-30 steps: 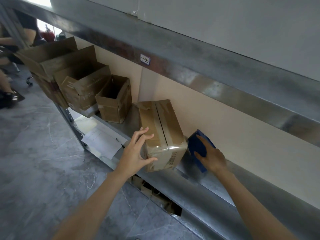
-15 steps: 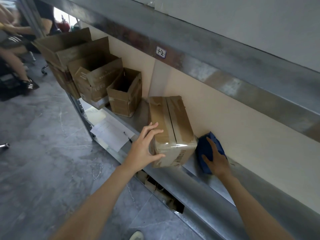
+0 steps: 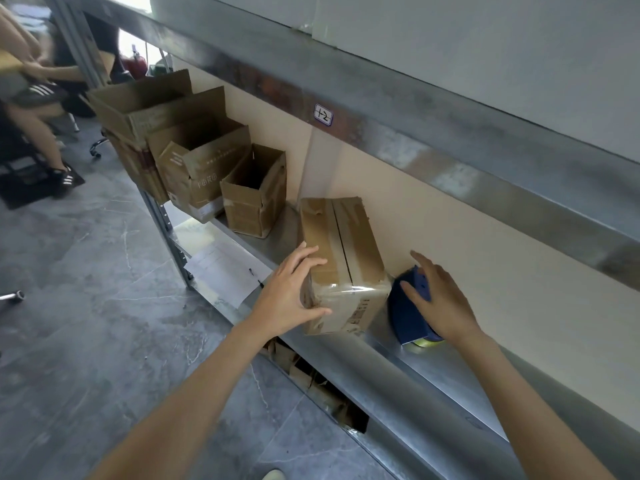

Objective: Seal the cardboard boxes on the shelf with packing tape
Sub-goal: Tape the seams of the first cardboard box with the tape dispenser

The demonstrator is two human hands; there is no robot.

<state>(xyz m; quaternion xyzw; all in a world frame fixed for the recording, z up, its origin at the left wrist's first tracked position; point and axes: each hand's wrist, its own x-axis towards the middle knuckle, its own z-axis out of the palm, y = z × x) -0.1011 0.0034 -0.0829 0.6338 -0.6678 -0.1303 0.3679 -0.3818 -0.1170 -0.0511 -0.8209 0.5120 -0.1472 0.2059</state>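
Cardboard fills the head view: a taped box (image 3: 341,261) lies on the metal shelf (image 3: 433,368), its top flaps closed and covered with brown tape, with clear tape shining over its near top edge. The left hand (image 3: 289,296) holds this box at its near left corner, fingers curved over the top and the thumb pressed against the near face. Just to the right of the box, and close to touching it, a blue tape dispenser (image 3: 403,317) sits on the shelf against the cream back wall, with a bit of yellowish roll showing at its near end. The right hand (image 3: 440,299) rests on the dispenser with fingers spread wide and mostly straight, the forefinger lifted off it, not closed round it. Farther left along the shelf stand three boxes with flaps up: a small open box (image 3: 254,199), next to it a medium open box (image 3: 201,174), and at the far end a large open box (image 3: 138,109). A sheet of paper (image 3: 227,271) lies on the lower shelf to the left of the left hand. A small label (image 3: 323,115) is stuck on the steel beam above. At the far left a seated person (image 3: 31,98) is partly in view on the grey floor (image 3: 86,306).
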